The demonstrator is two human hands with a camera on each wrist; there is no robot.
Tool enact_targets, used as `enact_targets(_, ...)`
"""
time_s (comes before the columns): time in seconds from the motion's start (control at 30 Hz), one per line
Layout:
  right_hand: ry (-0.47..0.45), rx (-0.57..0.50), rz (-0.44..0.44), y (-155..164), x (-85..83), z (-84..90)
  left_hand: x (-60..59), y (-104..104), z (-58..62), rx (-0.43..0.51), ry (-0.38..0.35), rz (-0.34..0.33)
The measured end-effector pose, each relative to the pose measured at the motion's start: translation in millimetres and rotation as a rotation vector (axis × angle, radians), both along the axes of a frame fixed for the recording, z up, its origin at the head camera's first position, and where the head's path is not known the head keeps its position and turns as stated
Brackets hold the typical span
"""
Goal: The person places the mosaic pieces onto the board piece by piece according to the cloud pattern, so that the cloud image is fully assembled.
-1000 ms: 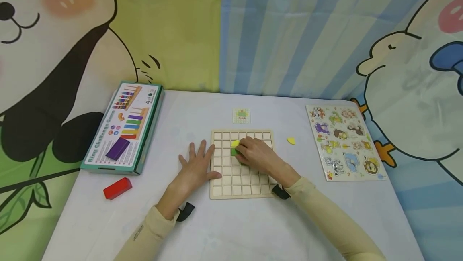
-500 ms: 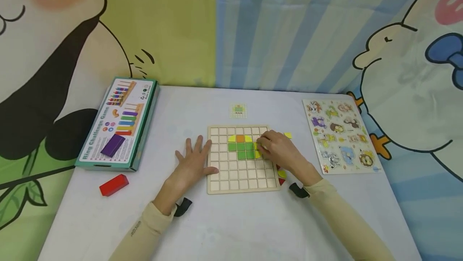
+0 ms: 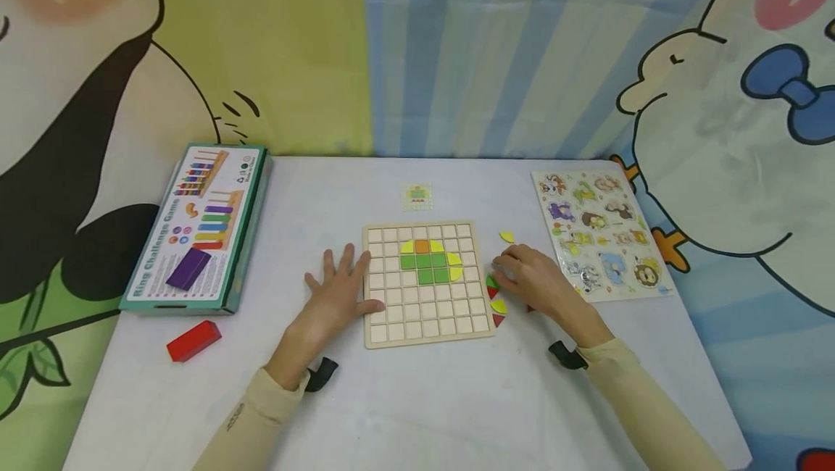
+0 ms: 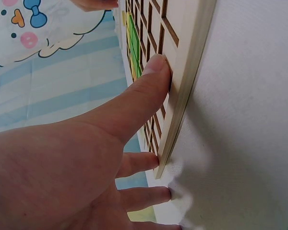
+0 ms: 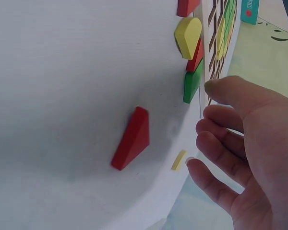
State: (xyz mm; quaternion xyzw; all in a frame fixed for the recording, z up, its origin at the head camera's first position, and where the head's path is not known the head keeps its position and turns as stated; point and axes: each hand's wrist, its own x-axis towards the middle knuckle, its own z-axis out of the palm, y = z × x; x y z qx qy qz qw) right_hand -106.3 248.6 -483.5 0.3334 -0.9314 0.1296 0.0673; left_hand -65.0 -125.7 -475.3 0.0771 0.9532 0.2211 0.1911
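Note:
A wooden grid board (image 3: 427,326) lies mid-table with green, orange and yellow tiles (image 3: 427,262) set in its upper cells. My left hand (image 3: 341,288) lies flat on the table at the board's left edge, with its thumb (image 4: 149,84) pressed on the board (image 4: 187,72). My right hand (image 3: 517,272) is just right of the board, fingers (image 5: 225,117) loosely curled and holding nothing. Loose pieces lie beside it: a green piece (image 5: 192,82), a yellow one (image 5: 187,34) and a red triangle (image 5: 132,139).
A small pattern card (image 3: 417,196) lies behind the board, and a yellow quarter piece (image 3: 507,237) sits off its top right corner. A game box (image 3: 215,203) with a purple block (image 3: 188,269) on it and a red block (image 3: 193,340) are at the left. An animal puzzle (image 3: 600,232) is at the right.
My right hand has left the board and moved right to the loose pieces beside it. A yellow tile now sits right of the green ones. The left hand has stayed put.

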Motion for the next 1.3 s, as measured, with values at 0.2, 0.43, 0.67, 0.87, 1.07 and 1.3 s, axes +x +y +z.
enact_targets(0.2, -0.043, -0.005, 0.009, 7.8, 8.5, -3.6, 0.2, -1.2, -0.1, 0.008, 0.012, -0.001)
enact_targets(0.43, -0.026, -0.005, 0.028, 8.5, 11.2, -6.0, 1.0, -0.8, -1.5, 0.014, 0.005, 0.003)
enact_targets(0.67, -0.033, 0.022, 0.043, 8.7, 10.4, -6.4, 1.4, -0.4, -2.6, 0.021, -0.002, 0.002)
enact_targets(0.87, -0.038, 0.026, 0.038, 10.0, 8.1, -6.6, 1.2, -0.8, -0.5, 0.025, 0.003, 0.008)
enact_targets(1.07, -0.048, 0.033, 0.024, 11.7, 5.1, -7.5, 1.3, -0.4, -0.5, 0.028, 0.003, 0.011)
enact_targets(1.3, -0.011, 0.022, 0.034, 10.0, -3.6, -2.4, -1.1, 0.9, -0.4, 0.015, -0.020, 0.011)
